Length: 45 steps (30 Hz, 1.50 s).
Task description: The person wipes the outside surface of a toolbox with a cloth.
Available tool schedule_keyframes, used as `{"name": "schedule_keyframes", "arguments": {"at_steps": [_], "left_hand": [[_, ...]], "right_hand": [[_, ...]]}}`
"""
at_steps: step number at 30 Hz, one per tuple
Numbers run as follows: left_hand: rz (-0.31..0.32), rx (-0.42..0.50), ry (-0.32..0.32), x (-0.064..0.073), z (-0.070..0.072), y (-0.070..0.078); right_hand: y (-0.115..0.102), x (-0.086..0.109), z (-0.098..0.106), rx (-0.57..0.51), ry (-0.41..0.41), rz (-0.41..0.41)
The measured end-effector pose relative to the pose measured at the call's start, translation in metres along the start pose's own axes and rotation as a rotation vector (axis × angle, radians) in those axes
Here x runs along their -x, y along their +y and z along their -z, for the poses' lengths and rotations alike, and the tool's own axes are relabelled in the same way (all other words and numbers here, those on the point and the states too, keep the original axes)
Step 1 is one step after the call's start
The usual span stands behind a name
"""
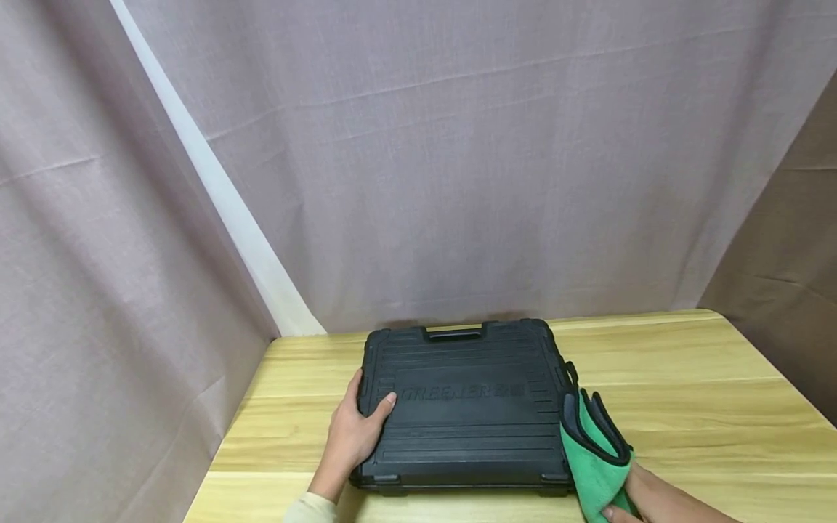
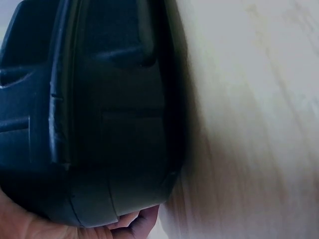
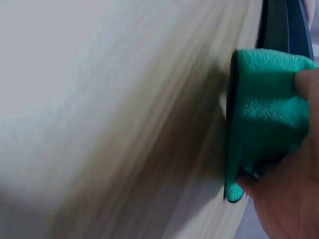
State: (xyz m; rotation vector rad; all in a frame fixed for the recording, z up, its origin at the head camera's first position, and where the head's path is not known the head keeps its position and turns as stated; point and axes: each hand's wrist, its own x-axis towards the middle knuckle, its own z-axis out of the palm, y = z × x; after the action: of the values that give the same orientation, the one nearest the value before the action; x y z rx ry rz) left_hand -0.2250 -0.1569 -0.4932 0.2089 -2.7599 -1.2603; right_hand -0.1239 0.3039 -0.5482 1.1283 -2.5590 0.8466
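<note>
The left hand (image 1: 353, 434) grips the left edge of the black case (image 1: 464, 428): thumb on the top face, fingers clamped on the side. The case lies flat on the wood-grain surface (image 1: 693, 407), its handle (image 1: 454, 335) at the far edge. At the case's right side is a green cloth (image 1: 596, 468) with black edging. The right hand (image 1: 649, 497) holds this cloth, fingers clamped on it.

Case (image 1: 458, 432) on tbl (image 1: 693, 392) btwn L hand (image 1: 355, 430) & cloth (image 1: 595, 468) on R, curtain (image 1: 458, 189) behind
</note>
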Motion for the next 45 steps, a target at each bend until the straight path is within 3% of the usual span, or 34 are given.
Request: {"name": "schedule_keyframes", "arguments": {"at_steps": [5, 8, 15, 18, 26, 36, 45], "left_hand": [[-0.003, 0.009, 0.000, -0.001, 0.000, 0.000], [-0.003, 0.014, 0.000, -0.001, 0.000, 0.000], [-0.007, 0.012, -0.008, 0.000, 0.001, 0.000], [-0.017, 0.011, -0.012, 0.001, 0.002, 0.001], [-0.029, 0.006, -0.021, 0.001, 0.001, 0.002], [-0.036, -0.029, -0.026, 0.002, 0.001, -0.002], [-0.035, -0.058, -0.035, 0.000, 0.002, -0.002]], "right_hand": [[-0.032, -0.016, 0.008, 0.032, 0.013, -0.265], [-0.039, -0.026, 0.013, 0.095, 0.021, -0.330], [-0.031, -0.032, 0.004, 0.462, 0.126, -0.197], [-0.031, -0.035, -0.001, 0.561, 0.146, -0.130], [-0.041, -0.063, -0.011, 0.708, 0.151, 0.098], [-0.058, -0.084, -0.026, 0.798, 0.113, 0.106], [-0.070, -0.108, -0.045, 0.787, 0.130, 0.147]]}}
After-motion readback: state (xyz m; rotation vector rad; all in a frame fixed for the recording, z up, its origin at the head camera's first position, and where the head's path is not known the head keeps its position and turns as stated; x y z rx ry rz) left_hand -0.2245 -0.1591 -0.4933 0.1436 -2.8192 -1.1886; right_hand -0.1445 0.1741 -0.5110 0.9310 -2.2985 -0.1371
